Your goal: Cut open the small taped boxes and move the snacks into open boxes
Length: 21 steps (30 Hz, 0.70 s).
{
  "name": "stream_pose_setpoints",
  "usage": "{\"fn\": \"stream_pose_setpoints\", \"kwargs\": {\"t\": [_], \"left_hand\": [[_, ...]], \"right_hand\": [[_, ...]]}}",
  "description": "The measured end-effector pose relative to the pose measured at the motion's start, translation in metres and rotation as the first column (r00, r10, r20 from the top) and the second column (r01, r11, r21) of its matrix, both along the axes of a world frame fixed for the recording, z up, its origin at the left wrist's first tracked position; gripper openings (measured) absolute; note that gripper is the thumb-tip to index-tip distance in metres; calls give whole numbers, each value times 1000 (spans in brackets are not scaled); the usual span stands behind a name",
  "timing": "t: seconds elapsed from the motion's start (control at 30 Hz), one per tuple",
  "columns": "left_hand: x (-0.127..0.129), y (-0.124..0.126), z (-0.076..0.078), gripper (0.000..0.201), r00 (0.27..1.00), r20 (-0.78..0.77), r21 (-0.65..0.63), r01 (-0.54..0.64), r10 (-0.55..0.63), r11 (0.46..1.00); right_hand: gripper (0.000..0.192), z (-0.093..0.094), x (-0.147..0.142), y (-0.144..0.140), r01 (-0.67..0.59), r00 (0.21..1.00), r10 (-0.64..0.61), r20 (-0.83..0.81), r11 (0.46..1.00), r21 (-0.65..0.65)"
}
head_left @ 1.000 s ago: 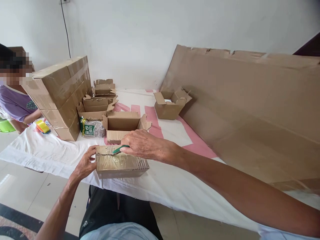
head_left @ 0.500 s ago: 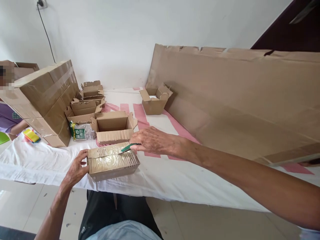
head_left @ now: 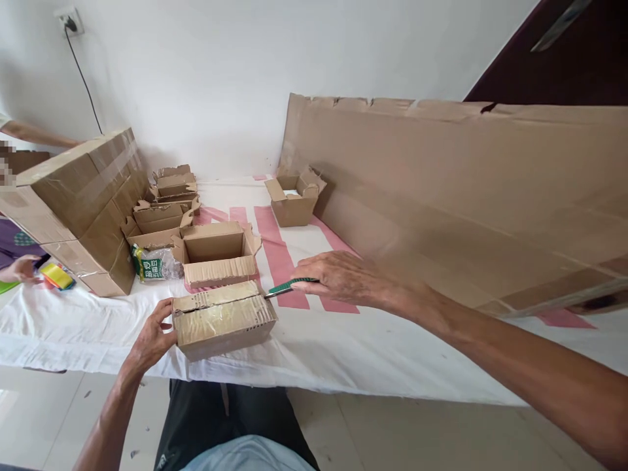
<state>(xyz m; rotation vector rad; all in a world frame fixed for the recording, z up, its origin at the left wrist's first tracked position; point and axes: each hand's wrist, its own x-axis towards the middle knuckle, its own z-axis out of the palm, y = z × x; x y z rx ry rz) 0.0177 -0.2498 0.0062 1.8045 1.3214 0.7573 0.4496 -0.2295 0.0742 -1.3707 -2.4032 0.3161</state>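
Note:
A small taped cardboard box (head_left: 226,320) lies near the front edge of the cloth-covered table, with a slit along the middle seam of its top. My left hand (head_left: 155,335) grips the box's left end, its fingers bent around the corner. In my right hand (head_left: 336,278) is a green-handled utility knife (head_left: 290,286), its metal blade pointing left. The blade's tip is at the right end of the seam; whether it touches the cardboard I cannot tell. Just behind stands an open cardboard box (head_left: 220,269) with raised flaps.
Several open boxes (head_left: 157,229) line the left, beside a stack of large taped cartons (head_left: 98,216). A plastic packet (head_left: 156,263) lies before them. Another open box (head_left: 293,210) stands near a large leaning cardboard sheet (head_left: 441,209). At far left, another person's hand (head_left: 24,269) is near a yellow item (head_left: 57,276).
My right hand has drawn the knife rightward along the seam to the box's right end, and the slit now shows more openly. My left hand keeps its hold.

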Motion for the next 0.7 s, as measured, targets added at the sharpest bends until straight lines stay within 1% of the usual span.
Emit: {"fn": "stream_pose_setpoints", "kwargs": {"t": [0.07,0.1,0.13,0.17,0.2,0.23,0.33,0.37,0.4,0.43,0.47,0.5,0.53,0.57,0.6,0.63,0.67,0.7], "left_hand": [[-1,2,-1,43,1000,9,3,-5,5,1000],[-2,3,-1,43,1000,14,3,-10,10,1000],[-3,3,-1,43,1000,16,3,-16,16,1000],[-4,4,-2,43,1000,14,6,-21,21,1000],[-5,4,-2,43,1000,8,7,-23,23,1000],[-5,4,-2,43,1000,0,11,-25,25,1000],[-2,0,-3,47,1000,-6,37,-28,28,999],[-1,-1,-3,47,1000,-3,51,-28,29,998],[1,-2,-4,47,1000,0,65,-30,30,997],[2,-3,-4,45,999,3,78,-32,32,996],[3,-4,-3,42,999,7,89,-32,31,996],[3,-4,-3,37,1000,11,100,-31,30,995],[3,-5,-3,32,999,19,115,-29,28,993],[3,-5,-3,27,999,30,132,-29,25,991],[2,-6,-2,22,999,47,154,-29,22,988],[2,-7,-2,19,998,66,175,-29,17,984],[2,-8,-2,17,996,87,194,-28,11,981],[2,-9,-2,16,994,106,209,-28,6,977]], "right_hand": [[36,1,15,-7,37,999,-36,12,999,-25],[36,-1,24,-11,76,997,-76,6,997,-18],[35,-7,33,-16,150,988,-150,-33,989,9],[35,-18,41,-22,231,970,-228,-82,973,29],[34,-33,48,-29,305,945,-297,-140,952,40],[33,-53,54,-36,360,917,-347,-196,932,35],[33,-125,57,-57,493,841,-487,-235,869,-36],[35,-147,55,-62,509,830,-507,-235,859,-55],[36,-165,51,-66,509,829,-507,-236,859,-56],[36,-177,46,-68,493,839,-486,-244,869,-36],[37,-182,39,-68,486,843,-470,-262,874,-5],[37,-179,29,-67,477,846,-447,-291,878,38],[36,-169,17,-65,469,846,-419,-330,879,86],[34,-153,1,-62,451,849,-377,-370,882,137],[31,-133,-18,-59,390,869,-298,-395,904,176],[28,-111,-40,-56,296,894,-197,-403,934,199],[26,-89,-63,-52,172,916,-75,-395,961,217],[24,-68,-88,-49,41,926,48,-374,973,226]]}}
